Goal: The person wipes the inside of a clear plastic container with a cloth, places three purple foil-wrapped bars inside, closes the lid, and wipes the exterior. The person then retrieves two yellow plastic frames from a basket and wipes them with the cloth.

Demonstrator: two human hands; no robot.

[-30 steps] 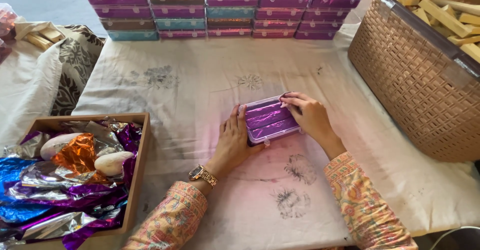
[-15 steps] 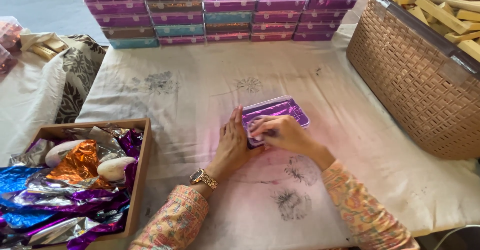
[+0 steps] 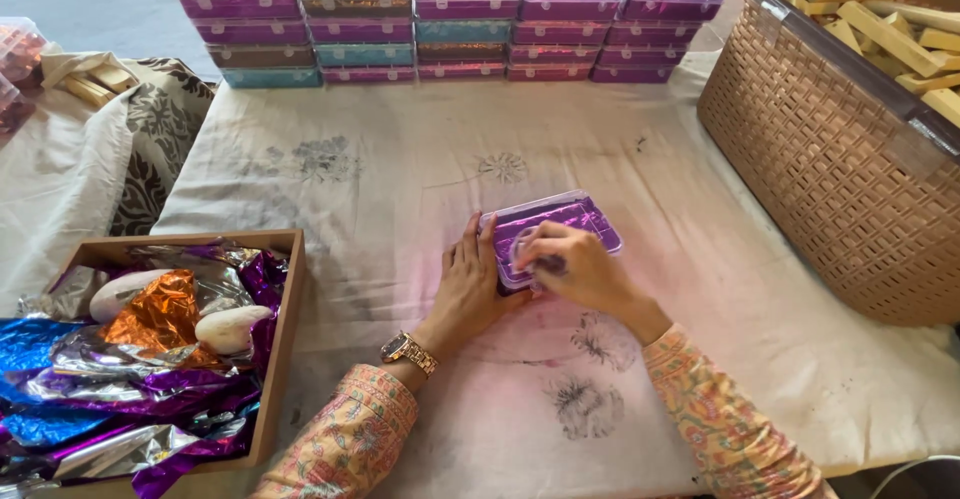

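Cloth-covered table (image 3: 380,189) carries one woven basket (image 3: 830,179), one wooden tray (image 3: 280,359) of foil wrappers, and five stacks of lidded boxes (image 3: 440,19). One purple-filled clear box (image 3: 560,221) lies centre; left hand (image 3: 470,284) steadies its side, right hand (image 3: 570,269) presses its lid.

Sleeves: long, peach-orange cloth with a small floral print in pink and green, on both arms.
Left hand (image 3: 472,284): bare; gold wristwatch (image 3: 408,351) at its 7 o'clock.
Right hand (image 3: 580,271): bare, no jewellery visible.
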